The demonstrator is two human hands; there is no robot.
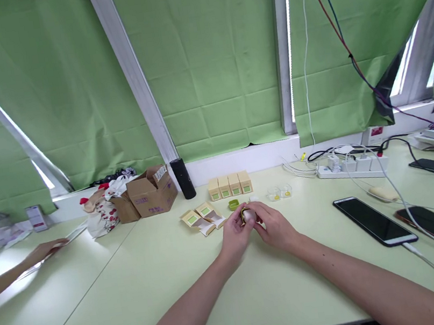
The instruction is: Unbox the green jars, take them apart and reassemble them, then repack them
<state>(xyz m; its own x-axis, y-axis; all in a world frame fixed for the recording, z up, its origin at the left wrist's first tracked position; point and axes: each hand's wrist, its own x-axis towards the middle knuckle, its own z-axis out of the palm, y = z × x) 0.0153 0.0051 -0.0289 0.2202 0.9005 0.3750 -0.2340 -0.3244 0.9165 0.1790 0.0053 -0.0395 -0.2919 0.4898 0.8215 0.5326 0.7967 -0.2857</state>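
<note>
Over the middle of the table, my left hand (234, 236) and my right hand (276, 225) meet around a small white rounded case (249, 215) with an olive-green edge. The fingers of both hands are closed on it and hide much of its shape. Just beyond my left fingers lies an olive-green oval piece (233, 204). A small white piece (254, 199) shows partly behind my right fingers. Two opened cardboard boxes (201, 219) with green windows lie left of my hands. Clear plastic pieces (280, 193) with yellow bits sit beyond my right hand.
A row of several small cartons (229, 186) stands behind. Left of it are a black cylinder (183, 179), a brown cardboard box (152, 191) and a cloth bag (101, 215). Phones (374, 219), cables and a power strip (350, 168) lie right. Another person's hand (46, 251) is far left.
</note>
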